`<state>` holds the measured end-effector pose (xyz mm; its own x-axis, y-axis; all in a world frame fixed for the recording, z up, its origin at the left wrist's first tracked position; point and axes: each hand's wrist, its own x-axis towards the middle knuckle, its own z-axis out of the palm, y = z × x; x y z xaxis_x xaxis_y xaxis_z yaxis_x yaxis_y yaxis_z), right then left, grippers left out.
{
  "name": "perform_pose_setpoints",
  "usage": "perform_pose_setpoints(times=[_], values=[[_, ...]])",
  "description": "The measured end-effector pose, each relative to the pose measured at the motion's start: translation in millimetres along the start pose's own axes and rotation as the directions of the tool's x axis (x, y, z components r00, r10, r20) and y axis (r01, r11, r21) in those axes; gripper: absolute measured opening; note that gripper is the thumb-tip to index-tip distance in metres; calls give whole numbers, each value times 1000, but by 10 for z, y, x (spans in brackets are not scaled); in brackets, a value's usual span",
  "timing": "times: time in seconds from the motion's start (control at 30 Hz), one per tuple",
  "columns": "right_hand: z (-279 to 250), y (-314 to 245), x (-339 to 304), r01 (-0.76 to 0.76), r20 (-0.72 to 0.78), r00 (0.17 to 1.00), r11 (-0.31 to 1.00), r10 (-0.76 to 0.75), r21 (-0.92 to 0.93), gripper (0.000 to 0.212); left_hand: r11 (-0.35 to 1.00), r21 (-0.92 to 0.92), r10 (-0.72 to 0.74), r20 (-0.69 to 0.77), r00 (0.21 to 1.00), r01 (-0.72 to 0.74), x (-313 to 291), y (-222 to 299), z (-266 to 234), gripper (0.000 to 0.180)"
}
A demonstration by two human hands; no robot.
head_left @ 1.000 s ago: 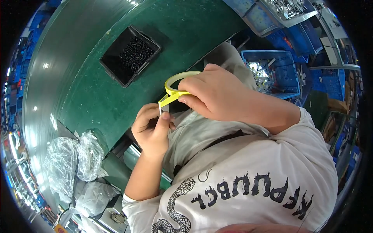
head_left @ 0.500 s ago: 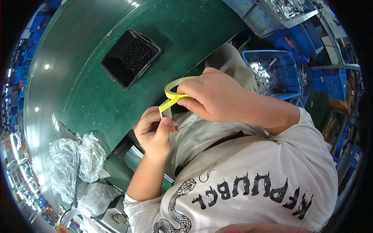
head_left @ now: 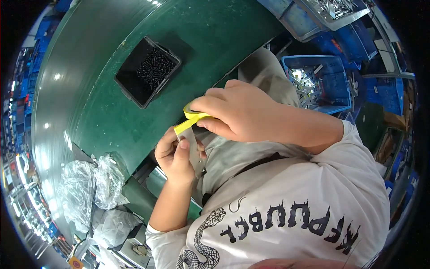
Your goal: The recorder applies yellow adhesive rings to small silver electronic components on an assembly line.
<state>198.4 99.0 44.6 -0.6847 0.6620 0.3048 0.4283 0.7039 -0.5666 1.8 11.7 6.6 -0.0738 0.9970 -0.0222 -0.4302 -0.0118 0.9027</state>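
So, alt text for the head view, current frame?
The right hand holds a roll of yellow tape, its strip meeting the upper end of a flat pale piece held in the left hand. Beyond them, a black bin of small black parts sits on a green table.

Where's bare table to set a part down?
Green table: bare between black bin and plastic bags, and right of the bin toward the edge. Crowded: the bags' corner, the blue crate of shiny pieces, and around the left hand, right hand and yellow tape.
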Motion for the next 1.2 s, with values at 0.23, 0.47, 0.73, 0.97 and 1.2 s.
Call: perform_pose_setpoints(times=[0.23, 0.47, 0.73, 0.97, 1.2], values=[[6, 261, -28, 274, -94, 954, 956, -283, -103, 31, 988, -130, -107, -194, 975, 82, 67, 8, 320, 16], [-175, 356, -46, 369, -11, 925, 908, -379, -197, 27, 966, -133, -241, -161, 957, 221, 203, 90, 480, 14], [-477, 600, 416, 394, 82, 919, 911, -386, -123, 12, 923, 342, -96, -238, 967, 176, 672, 218, 453, 9], [-951, 625, 1235, 96, 371, 923, 995, -103, 38, 26, 853, 383, -261, -275, 925, 355, 1452, 779, 535, 9], [-902, 903, 1669, 1, 498, 867, 999, -17, 32, 29, 820, 197, -473, -294, 830, 537, 1976, 667, 211, 10]])
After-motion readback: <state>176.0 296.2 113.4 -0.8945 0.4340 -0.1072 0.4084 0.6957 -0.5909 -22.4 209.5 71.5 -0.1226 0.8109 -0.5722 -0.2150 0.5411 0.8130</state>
